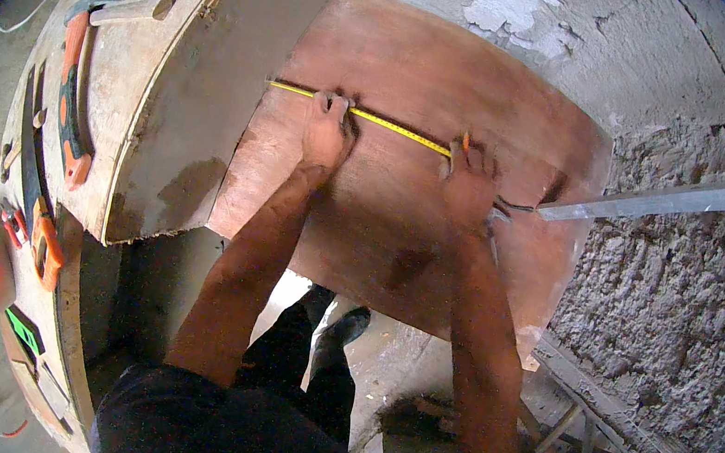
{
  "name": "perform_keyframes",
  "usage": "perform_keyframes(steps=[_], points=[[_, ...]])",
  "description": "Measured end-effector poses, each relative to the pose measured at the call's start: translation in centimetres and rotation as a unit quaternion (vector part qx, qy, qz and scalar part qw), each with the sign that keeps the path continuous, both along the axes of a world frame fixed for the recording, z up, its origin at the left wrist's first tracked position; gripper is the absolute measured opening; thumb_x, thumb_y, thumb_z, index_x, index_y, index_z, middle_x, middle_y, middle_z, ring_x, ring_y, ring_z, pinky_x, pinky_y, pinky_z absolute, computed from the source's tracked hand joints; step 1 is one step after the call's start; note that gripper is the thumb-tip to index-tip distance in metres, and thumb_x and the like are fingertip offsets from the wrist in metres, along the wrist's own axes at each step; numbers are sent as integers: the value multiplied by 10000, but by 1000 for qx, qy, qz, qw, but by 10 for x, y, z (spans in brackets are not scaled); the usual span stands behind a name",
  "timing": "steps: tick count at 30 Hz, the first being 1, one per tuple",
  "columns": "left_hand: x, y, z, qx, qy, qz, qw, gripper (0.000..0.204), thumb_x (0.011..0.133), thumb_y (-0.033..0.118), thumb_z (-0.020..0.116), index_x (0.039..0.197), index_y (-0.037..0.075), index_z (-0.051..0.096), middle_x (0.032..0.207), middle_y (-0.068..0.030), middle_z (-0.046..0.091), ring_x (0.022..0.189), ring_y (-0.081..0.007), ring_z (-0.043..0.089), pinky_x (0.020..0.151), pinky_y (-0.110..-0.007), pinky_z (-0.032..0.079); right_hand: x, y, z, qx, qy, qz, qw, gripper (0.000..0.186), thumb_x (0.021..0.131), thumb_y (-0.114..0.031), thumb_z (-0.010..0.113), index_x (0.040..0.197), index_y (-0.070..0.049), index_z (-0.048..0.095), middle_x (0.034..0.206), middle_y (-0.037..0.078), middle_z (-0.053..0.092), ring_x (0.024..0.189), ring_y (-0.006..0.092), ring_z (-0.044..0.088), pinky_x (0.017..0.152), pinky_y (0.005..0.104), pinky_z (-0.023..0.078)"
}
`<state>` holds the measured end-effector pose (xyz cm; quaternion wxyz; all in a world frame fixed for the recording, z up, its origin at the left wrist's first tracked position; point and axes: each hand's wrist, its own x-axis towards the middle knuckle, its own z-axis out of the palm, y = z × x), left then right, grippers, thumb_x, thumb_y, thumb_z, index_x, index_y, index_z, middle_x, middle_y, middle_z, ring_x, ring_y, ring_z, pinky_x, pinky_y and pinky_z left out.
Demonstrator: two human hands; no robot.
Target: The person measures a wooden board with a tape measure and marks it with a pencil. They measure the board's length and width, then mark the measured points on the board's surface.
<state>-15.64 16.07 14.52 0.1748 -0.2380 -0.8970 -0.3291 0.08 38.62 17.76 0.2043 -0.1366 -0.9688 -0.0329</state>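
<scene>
In the head view, stretching a yellow tape measure (400,129) across the far half of the reddish board (362,227), from its left edge to past its middle, under 2 hands. Grasping the tape part-way along with the left hand (328,132), with bent fingers over it. Gripping its visible right end with the right hand (471,175), plus 1 orange stick (466,141) between fingers. Showing 1 grey metal bar (666,202) across the board's right edge.
</scene>
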Motion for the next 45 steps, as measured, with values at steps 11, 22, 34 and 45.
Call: perform_keyframes(steps=[11, 22, 34, 45], points=[[48, 18, -5, -9, 36, -161, 986, 279, 824, 57, 653, 1100, 86, 687, 1092, -184, 620, 1052, -389, 611, 904, -499, 518, 80, 31, 13, -49, -64, -41, 996, 411, 939, -333, 657, 1314, -165, 674, 1284, 127, 669, 1228, 338, 599, 1064, 521, 436], [29, 44, 8, -16, -35, -167, 985, 274, 830, 11, 610, 1087, 78, 679, 1074, -168, 606, 1085, -379, 605, 903, -483, 519, 60, 70, 2, 27, -89, -24, 995, 406, 947, -339, 604, 1328, -224, 683, 1199, 69, 723, 1198, 279, 632, 1021, 546, 453], [16, 38, 5, 0, -32, -170, 985, 273, 819, 26, 645, 1087, 78, 659, 1054, -169, 599, 1047, -395, 600, 891, -491, 515, 65, 78, 31, -29, -143, 9, 989, 404, 946, -352, 663, 1311, -179, 652, 1250, 145, 679, 1112, 377, 661, 930, 546, 521], [16, 37, 8, -15, -35, -195, 980, 363, 809, 16, 643, 1163, 100, 641, 1101, -160, 601, 1095, -397, 601, 937, -488, 516, 74, 86, 27, 3, -188, -9, 982, 469, 960, -311, 626, 1403, -159, 598, 1330, 210, 640, 1188, 412, 633, 997, 506, 527]])
